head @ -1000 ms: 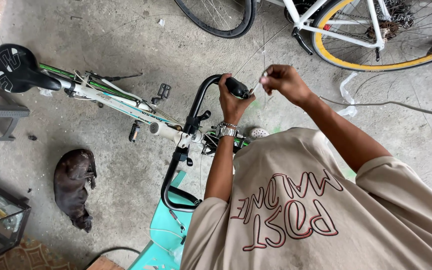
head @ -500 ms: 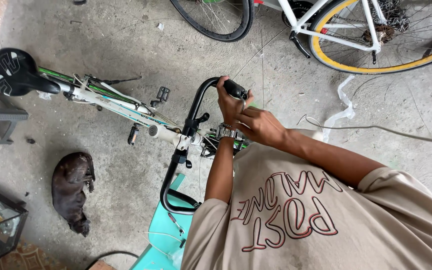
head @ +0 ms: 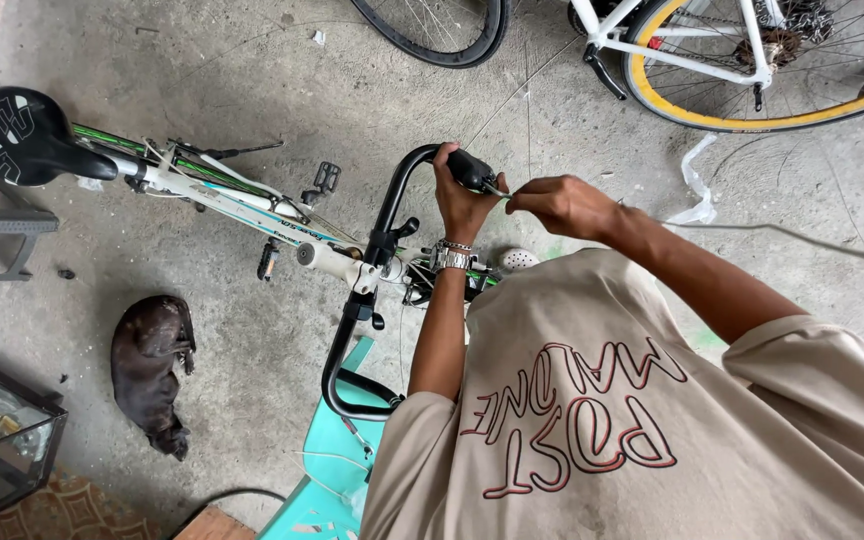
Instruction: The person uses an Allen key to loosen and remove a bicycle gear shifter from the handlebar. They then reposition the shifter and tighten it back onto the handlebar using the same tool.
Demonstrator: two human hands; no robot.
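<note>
Lying across the concrete floor [head: 252, 90] from far left toward the middle: a white-and-green bicycle [head: 222, 195], its black saddle [head: 27, 135] at the far left and its black handlebar [head: 377, 260] curving toward the near side. Standing at the far right, well apart: a second bicycle with a yellow-rimmed wheel [head: 752, 100]. Sleeping on the floor to the near left of the frame: a dark dog [head: 152, 365]. Sitting just under the near end of the handlebar: a turquoise plastic chair [head: 337, 470].

Gripping the far end of the handlebar at its black grip [head: 467, 168]: the left hand [head: 462, 205], fingers wrapped closed around the bar, a metal watch [head: 452, 258] on the wrist. Pinching something thin right at the grip's end: the right hand [head: 562, 205], fingertips pressed together just beside the left hand. Trailing off to the right from that pinch: what looks like a thin cable [head: 782, 232], though too fine to tell exactly what is being held.

Risks, judging from this: the thin piece slipping out of the pinch, being so slight and under pull; the bicycle rolling or tipping if the left hand loosens, being steadied mainly by that grip; the loose cable snagging on the second bicycle; the dog getting struck if the frame falls left.
</note>
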